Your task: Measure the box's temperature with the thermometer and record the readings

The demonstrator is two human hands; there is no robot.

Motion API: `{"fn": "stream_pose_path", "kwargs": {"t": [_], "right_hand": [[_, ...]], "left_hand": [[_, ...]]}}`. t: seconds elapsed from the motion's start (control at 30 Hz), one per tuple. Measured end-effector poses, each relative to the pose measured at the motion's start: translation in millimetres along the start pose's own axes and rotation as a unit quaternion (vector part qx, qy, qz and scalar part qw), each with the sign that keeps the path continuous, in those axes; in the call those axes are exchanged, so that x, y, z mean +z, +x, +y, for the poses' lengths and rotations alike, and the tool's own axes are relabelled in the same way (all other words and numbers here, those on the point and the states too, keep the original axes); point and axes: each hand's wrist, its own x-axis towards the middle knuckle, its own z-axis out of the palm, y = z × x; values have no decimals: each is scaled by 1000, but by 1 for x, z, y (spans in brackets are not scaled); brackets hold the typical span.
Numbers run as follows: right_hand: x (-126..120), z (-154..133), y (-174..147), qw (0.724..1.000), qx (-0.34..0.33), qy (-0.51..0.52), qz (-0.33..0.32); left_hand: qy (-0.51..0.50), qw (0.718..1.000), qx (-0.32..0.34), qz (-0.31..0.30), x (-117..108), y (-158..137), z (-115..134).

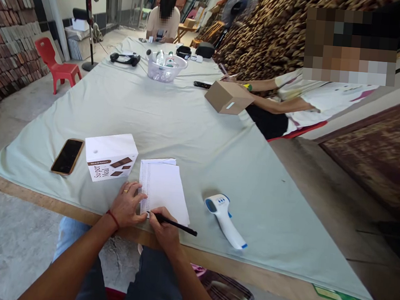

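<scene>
A sheet of paper (166, 184) lies on the cloth-covered worktop (137, 108), right at the person's two hands. The left hand (128, 205) is spread with its fingers gently bent, resting over the paper's near left edge, the thumb just beside the pen's tip. The right hand (165, 233) pinches a black pen (182, 226) between thumb and fingers at the paper's near left part, with the tip down on the sheet and the shaft slanting to the right across the near edge. Small rows of marks run down the paper's left side. Just to the left of the paper stands a white box (112, 143), and beyond that box, farther left of the paper, lies a phone (67, 156). A white thermometer (227, 224) lies near the paper on its right. Well beyond the paper are a brown carton (227, 96) and a clear tub (151, 68) holding bottles (170, 60).
</scene>
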Motion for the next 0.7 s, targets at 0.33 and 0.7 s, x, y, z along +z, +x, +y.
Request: {"fn": "stream_pose_path", "kwargs": {"t": [0.33, 0.7], "right_hand": [[0, -2, 0, 1000, 4, -22, -11], [0, -3, 0, 1000, 12, -14, -14]], "left_hand": [[-10, 1000, -3, -9, -1, 0, 1], [-12, 1000, 1, -7, -2, 0, 1]]}}
